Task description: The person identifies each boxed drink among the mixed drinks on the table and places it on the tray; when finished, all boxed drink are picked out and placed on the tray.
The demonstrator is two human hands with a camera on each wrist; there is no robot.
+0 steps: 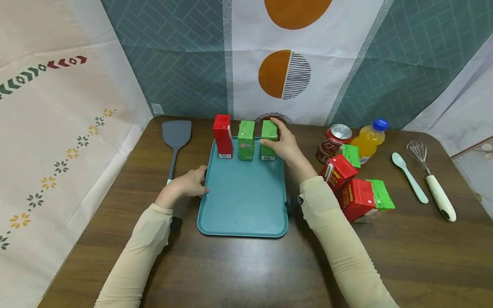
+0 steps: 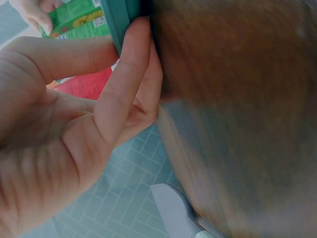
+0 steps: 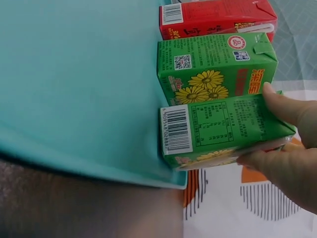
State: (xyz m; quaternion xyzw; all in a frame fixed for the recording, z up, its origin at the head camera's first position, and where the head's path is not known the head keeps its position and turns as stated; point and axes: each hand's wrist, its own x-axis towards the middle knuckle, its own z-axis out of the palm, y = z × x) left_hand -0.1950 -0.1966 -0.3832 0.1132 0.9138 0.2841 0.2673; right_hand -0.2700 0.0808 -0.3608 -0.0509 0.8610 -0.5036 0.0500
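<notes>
1. Head view: Teal, flat, rectangular plastic tray [image 1: 242, 201] with rounded corners lies on a dark brown wood-grain table [image 1: 242, 273]. Along its far end stand three drink cartons in a row: a tall red carton [image 1: 222, 136] on the left, a green carton with a pale round mark [image 1: 246, 142] in the middle, and a green carton with a barcode label [image 1: 268, 150] at the far right corner. The person's left hand [image 1: 188, 183] holds the tray's left edge; the right hand [image 1: 286, 144] has thumb and fingers around the upper part of the rightmost carton. Left of the tray lies a grey spatula [image 1: 176, 136]. To the right, a red drink can [image 1: 332, 144], a yellow-orange bottle with a blue cap [image 1: 368, 139] and a cluster of red and green cartons [image 1: 356, 199] stand close together. Farther right lie a pale mint spoon [image 1: 409, 176] and a wire whisk with a cream handle [image 1: 433, 184].

2. Left wrist view: thumb and bent fingers pinch the tray's rim, with little gap between them.

3. Right wrist view: thumb and fingers are parted by the rightmost carton's width, gripping its top end. Its base is by the tray's surface, just beside the middle carton.
</notes>
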